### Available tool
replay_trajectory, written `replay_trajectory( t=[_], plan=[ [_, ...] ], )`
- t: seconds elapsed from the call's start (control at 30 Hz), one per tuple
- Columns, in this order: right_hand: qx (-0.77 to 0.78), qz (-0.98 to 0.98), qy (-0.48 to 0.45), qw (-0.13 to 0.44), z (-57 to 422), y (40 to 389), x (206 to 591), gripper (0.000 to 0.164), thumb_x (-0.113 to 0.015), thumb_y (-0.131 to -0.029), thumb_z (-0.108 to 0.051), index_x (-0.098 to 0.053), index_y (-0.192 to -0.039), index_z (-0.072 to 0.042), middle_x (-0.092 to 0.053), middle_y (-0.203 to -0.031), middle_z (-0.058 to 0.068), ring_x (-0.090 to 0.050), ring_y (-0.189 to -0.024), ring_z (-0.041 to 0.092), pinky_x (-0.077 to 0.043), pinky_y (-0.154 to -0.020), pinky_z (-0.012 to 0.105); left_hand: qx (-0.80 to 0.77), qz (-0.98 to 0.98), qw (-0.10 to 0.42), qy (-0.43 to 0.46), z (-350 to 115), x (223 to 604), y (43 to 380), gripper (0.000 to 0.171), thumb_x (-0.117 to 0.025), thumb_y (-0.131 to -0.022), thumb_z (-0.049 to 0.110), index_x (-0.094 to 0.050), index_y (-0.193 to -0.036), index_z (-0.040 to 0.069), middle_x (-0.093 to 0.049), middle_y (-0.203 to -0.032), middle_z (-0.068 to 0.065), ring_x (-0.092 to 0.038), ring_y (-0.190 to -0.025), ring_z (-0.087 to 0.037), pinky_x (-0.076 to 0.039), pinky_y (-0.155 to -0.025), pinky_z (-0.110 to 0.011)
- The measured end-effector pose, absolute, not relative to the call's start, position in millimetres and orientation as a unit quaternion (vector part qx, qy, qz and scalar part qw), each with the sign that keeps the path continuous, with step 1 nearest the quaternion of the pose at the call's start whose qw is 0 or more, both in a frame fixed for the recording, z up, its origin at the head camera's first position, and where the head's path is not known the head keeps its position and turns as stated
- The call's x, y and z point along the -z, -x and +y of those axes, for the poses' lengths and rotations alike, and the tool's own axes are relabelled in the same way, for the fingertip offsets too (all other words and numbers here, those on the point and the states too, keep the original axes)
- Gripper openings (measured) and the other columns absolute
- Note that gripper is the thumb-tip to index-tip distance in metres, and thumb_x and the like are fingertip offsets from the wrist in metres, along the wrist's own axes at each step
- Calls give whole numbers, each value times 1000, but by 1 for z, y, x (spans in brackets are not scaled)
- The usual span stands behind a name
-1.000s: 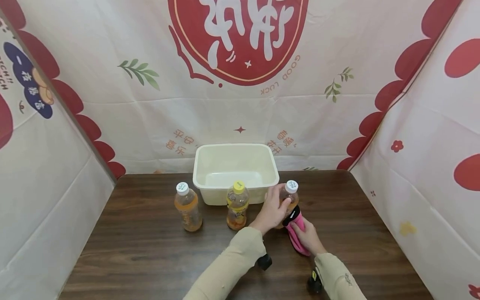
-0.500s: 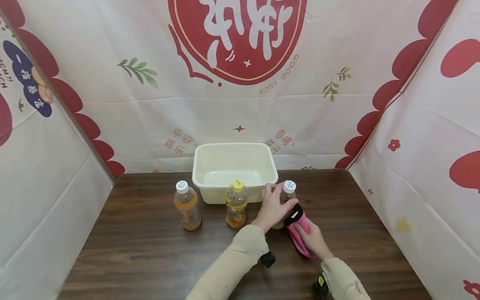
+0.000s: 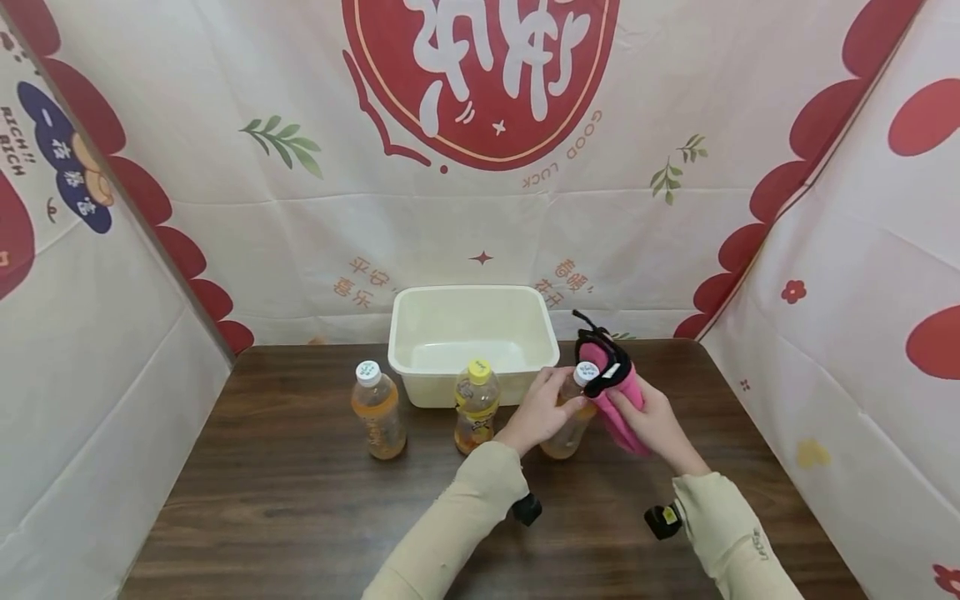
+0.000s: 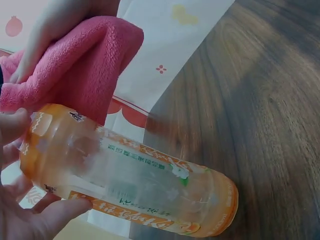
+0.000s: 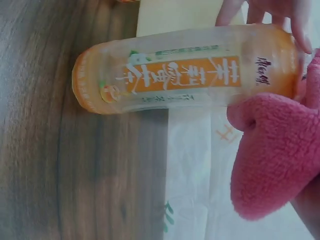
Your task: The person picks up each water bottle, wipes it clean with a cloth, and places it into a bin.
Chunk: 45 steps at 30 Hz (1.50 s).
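Observation:
My left hand grips the upper part of a clear plastic drink bottle with orange bands and a white cap; its thumb and fingers lie around it in the left wrist view. The bottle stands upright on the table. In my right hand is a pink plush pouch-like cloth with a black-trimmed opening and a black loop. That opening overlaps the white cap from the right in the head view. Pink fabric lies against the bottle's orange shoulder in the right wrist view.
Left of the held bottle stand a yellow-capped bottle and another white-capped orange bottle. Behind them sits a cream plastic tub at the rear of the dark wood table. Printed cloth walls enclose the back and sides.
My right hand has raised the pink cloth from low in front of the bottle to beside its cap, and its black rim now gapes wider. My left hand stays on the bottle.

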State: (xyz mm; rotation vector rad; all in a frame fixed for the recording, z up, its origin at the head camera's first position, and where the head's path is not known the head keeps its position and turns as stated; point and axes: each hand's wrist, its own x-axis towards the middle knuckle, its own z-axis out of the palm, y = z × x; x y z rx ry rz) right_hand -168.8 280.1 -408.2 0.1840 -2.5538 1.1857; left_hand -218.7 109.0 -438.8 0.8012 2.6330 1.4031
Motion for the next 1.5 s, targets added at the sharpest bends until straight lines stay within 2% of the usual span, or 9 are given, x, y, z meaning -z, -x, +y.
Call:
replay_trajectory(
  t=[0.07,0.2,0.33,0.6,0.83,0.97,1.1,1.23,1.5],
  plan=[
    [-415,-896,-74,144,275,169,402,13,-57,-85,1,-56,-96,8,-60,-76,16,-48,-63,1,-42,-58,20,-452,853,31,-260,109,438,219,49,-54,-90,32,-43,-134,13,-45,-125,-6,-45,-113,-15,-39,-95,-30],
    [-425,-893,-77,126,284,178,425,13,-57,-86,-1,-55,-95,8,-60,-74,12,-48,-61,0,-43,-55,22,-454,851,24,-263,110,441,217,47,-54,-91,27,-42,-134,12,-44,-125,-8,-45,-114,-19,-39,-95,-31],
    [-433,-887,-72,140,289,179,448,10,-58,-85,-2,-57,-91,6,-61,-72,9,-49,-61,-3,-44,-55,19,-462,845,13,-270,109,444,213,46,-53,-92,24,-41,-133,10,-42,-125,-10,-43,-116,-22,-38,-96,-34],
    [-472,-868,-19,149,287,169,481,9,-58,-83,3,-57,-88,10,-62,-72,15,-50,-59,-3,-44,-54,19,-475,835,12,-276,107,444,210,45,-50,-93,27,-38,-134,12,-39,-126,-12,-40,-116,-24,-37,-96,-38],
    [-443,-893,-4,82,288,175,538,14,-60,-86,-10,-58,-93,2,-63,-79,12,-54,-66,7,-46,-62,26,-476,835,9,-275,107,442,213,46,-49,-93,28,-37,-135,13,-38,-126,-12,-39,-116,-26,-38,-95,-40],
    [-425,-903,13,65,289,173,552,14,-61,-86,-13,-59,-94,-2,-62,-82,10,-54,-69,13,-46,-64,29,-475,836,14,-273,108,443,213,46,-49,-94,28,-36,-136,14,-38,-127,-12,-38,-116,-27,-38,-95,-40],
    [-436,-899,16,45,290,173,541,19,-59,-88,-16,-59,-100,0,-63,-85,11,-55,-71,12,-46,-65,28,-479,836,16,-267,110,443,214,46,-49,-93,29,-36,-135,14,-39,-126,-11,-39,-116,-26,-37,-95,-40],
    [-451,-892,14,33,294,174,512,23,-58,-89,-20,-58,-100,1,-64,-83,12,-56,-69,10,-47,-63,26,-475,840,16,-261,112,443,214,46,-50,-93,28,-36,-135,14,-39,-125,-11,-39,-116,-25,-37,-95,-39],
    [-409,-907,-62,78,304,177,445,18,-60,-87,-13,-59,-98,1,-62,-76,9,-52,-63,3,-44,-58,23,-469,845,13,-258,114,445,213,46,-51,-92,24,-37,-134,12,-40,-123,-12,-40,-114,-26,-38,-94,-37]
  ],
)
